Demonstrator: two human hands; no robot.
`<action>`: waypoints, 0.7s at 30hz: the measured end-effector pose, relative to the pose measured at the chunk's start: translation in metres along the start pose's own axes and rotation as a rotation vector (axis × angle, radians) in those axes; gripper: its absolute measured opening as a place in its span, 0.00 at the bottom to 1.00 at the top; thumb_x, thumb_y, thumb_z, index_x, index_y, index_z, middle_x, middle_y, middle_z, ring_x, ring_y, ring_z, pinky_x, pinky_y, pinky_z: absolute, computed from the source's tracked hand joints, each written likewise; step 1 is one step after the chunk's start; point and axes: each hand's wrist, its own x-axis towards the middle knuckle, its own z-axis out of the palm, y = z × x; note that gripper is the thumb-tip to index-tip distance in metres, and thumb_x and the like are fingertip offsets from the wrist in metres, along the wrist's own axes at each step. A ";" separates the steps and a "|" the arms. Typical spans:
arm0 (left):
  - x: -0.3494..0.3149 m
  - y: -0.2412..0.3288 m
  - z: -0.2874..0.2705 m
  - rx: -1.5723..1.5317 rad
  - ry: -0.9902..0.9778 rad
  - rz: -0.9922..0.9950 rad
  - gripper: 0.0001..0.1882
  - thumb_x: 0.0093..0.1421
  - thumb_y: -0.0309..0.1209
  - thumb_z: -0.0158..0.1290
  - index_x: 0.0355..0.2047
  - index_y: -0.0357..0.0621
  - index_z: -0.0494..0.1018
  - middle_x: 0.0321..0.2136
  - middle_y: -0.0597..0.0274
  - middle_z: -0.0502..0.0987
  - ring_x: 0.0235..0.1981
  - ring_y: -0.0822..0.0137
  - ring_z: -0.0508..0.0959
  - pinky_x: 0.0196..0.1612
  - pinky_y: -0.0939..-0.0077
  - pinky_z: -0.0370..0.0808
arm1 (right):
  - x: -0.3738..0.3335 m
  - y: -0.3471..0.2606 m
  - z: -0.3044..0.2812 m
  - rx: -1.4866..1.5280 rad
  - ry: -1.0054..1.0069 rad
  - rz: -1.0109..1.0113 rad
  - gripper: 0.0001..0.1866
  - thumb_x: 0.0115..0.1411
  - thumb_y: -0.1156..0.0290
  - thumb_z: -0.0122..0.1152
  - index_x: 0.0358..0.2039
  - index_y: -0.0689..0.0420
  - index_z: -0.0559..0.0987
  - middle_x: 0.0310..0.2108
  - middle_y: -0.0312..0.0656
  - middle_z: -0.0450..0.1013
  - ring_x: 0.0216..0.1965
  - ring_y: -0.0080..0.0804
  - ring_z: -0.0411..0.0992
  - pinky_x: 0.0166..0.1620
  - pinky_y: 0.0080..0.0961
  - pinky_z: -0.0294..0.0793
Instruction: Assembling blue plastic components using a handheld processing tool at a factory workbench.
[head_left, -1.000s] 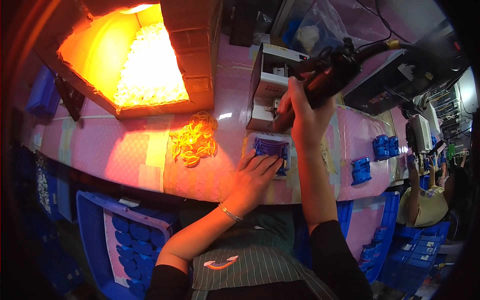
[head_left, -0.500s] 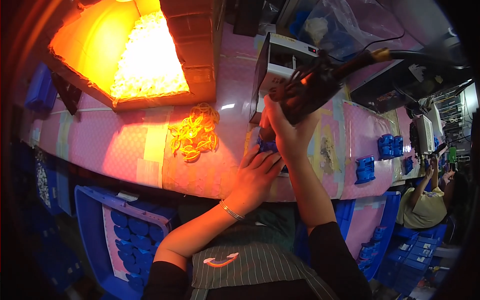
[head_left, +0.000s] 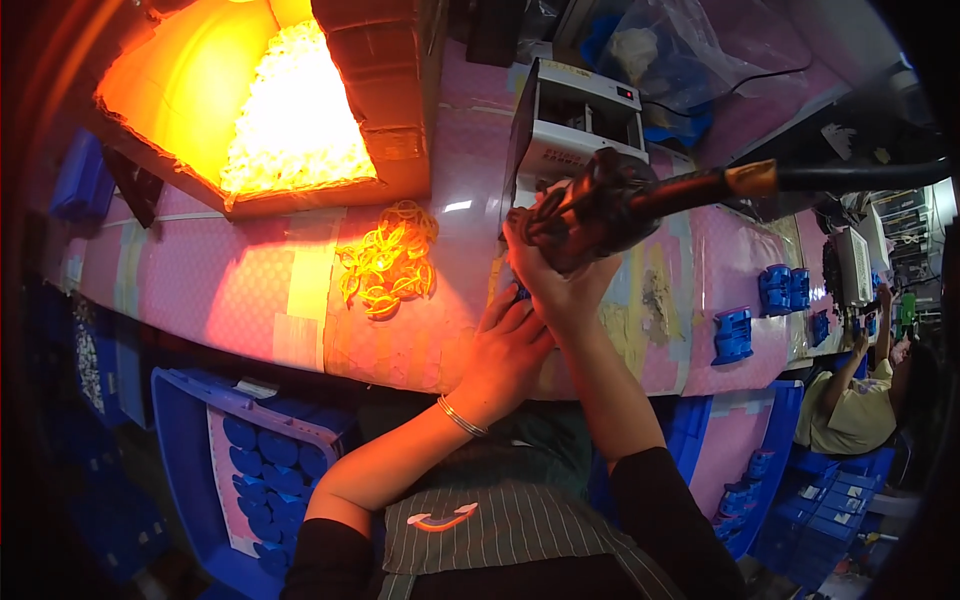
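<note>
My right hand (head_left: 565, 285) is wrapped around a dark hand-held power tool (head_left: 600, 205) with a thick black cable (head_left: 840, 178) running off to the right. The tool's exact kind is hard to make out, and its tip is hidden behind my hands. Close beside it, my left hand (head_left: 508, 345) is curled over a blue part (head_left: 521, 292) on the pink-covered bench. Most of that part is hidden by my fingers. A heap of yellow-orange looped pieces (head_left: 388, 262) lies left of my hands, lit by an orange glow.
A cardboard box (head_left: 400, 150) full of small, brightly lit pieces stands at back left. Behind the tool is a white machine (head_left: 585, 110). Blue moulded parts (head_left: 732, 336) sit on the bench at right. Blue crates (head_left: 190, 480) stand below the bench edge. A co-worker (head_left: 850, 405) is at far right.
The tool and my right hand have shifted left and swung, so the cable now runs nearly level to the right. My left hand has moved slightly left. The co-worker's arms have moved.
</note>
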 end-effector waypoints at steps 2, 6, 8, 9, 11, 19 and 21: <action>0.000 -0.001 -0.001 -0.004 0.006 0.011 0.16 0.50 0.30 0.53 0.41 0.47 0.78 0.46 0.63 0.77 0.53 0.62 0.73 0.66 0.55 0.61 | -0.004 0.000 0.000 -0.059 0.039 0.007 0.21 0.50 0.79 0.68 0.44 0.63 0.72 0.34 0.39 0.74 0.29 0.26 0.74 0.36 0.23 0.74; 0.002 -0.001 0.000 -0.005 -0.012 0.005 0.21 0.51 0.29 0.55 0.48 0.48 0.77 0.46 0.64 0.77 0.53 0.63 0.73 0.65 0.56 0.61 | 0.008 0.001 -0.008 0.143 0.117 0.232 0.09 0.57 0.82 0.63 0.36 0.61 0.73 0.26 0.35 0.71 0.19 0.23 0.68 0.25 0.22 0.70; 0.004 0.000 -0.001 -0.010 0.015 0.001 0.22 0.52 0.29 0.55 0.50 0.48 0.76 0.47 0.65 0.77 0.53 0.64 0.73 0.65 0.56 0.61 | 0.021 -0.023 -0.021 0.210 0.189 0.297 0.09 0.58 0.80 0.64 0.36 0.60 0.72 0.24 0.35 0.70 0.18 0.23 0.68 0.24 0.22 0.69; 0.006 0.003 -0.004 -0.013 0.004 -0.005 0.23 0.52 0.28 0.56 0.51 0.48 0.76 0.48 0.65 0.77 0.52 0.64 0.74 0.64 0.57 0.61 | 0.026 -0.035 -0.033 0.283 0.253 0.373 0.09 0.59 0.77 0.64 0.36 0.60 0.72 0.22 0.35 0.70 0.17 0.23 0.67 0.23 0.22 0.68; 0.007 0.006 -0.007 -0.018 -0.010 0.003 0.25 0.52 0.27 0.57 0.53 0.48 0.75 0.48 0.65 0.77 0.52 0.65 0.74 0.64 0.57 0.61 | 0.036 -0.030 -0.067 0.134 0.228 0.338 0.11 0.60 0.75 0.64 0.38 0.60 0.71 0.23 0.35 0.70 0.17 0.22 0.68 0.24 0.22 0.69; 0.010 0.008 -0.004 0.008 -0.026 0.007 0.26 0.51 0.26 0.61 0.52 0.49 0.76 0.51 0.66 0.77 0.51 0.62 0.74 0.64 0.55 0.62 | 0.019 0.045 -0.190 0.001 0.133 0.518 0.27 0.64 0.65 0.62 0.60 0.61 0.66 0.42 0.42 0.74 0.40 0.28 0.75 0.46 0.29 0.76; 0.009 0.009 -0.008 0.012 -0.035 -0.010 0.25 0.51 0.26 0.61 0.52 0.49 0.76 0.51 0.66 0.77 0.51 0.62 0.74 0.64 0.55 0.61 | 0.002 0.041 -0.230 -0.108 -0.014 0.599 0.38 0.63 0.63 0.62 0.69 0.57 0.57 0.60 0.48 0.67 0.61 0.36 0.65 0.63 0.33 0.63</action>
